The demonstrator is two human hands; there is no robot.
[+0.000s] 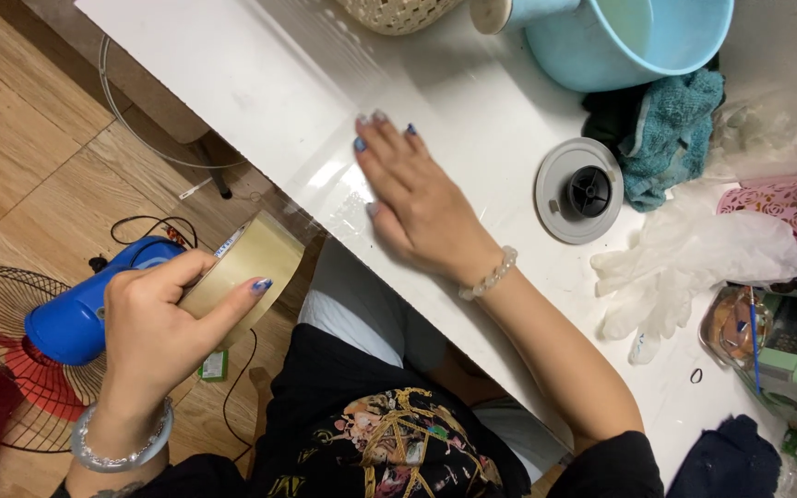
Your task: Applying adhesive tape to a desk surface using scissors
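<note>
Left hand: nearest the lens, the left hand point(154, 327) was closed around a roll of clear packing tape point(249, 269), thumb over its outer face, held off the edge of the surface above the wooden floor point(11, 138).
Tape: the roll looked tan and glossy, part-used, with a transparent strip point(325, 175) running from it up onto the white surface point(232, 65); the strip showed glare and faint wrinkles.
Right hand: the right hand point(417, 198) lay flat and open on the strip, fingers spread, gripping nothing.
Risk, creasing: judged from the slack and the wrinkles, the film could fold on itself or trap air if the pull from the roll went crooked.
Risk, slipping: the roll hung over open floor, so a loosened hold could drop it toward the blue fan point(76, 314).
Surroundings: a grey round lid point(578, 189), teal cloth point(671, 134), pale gloves point(684, 258) and a blue basin point(629, 41) lay well apart from the strip.
</note>
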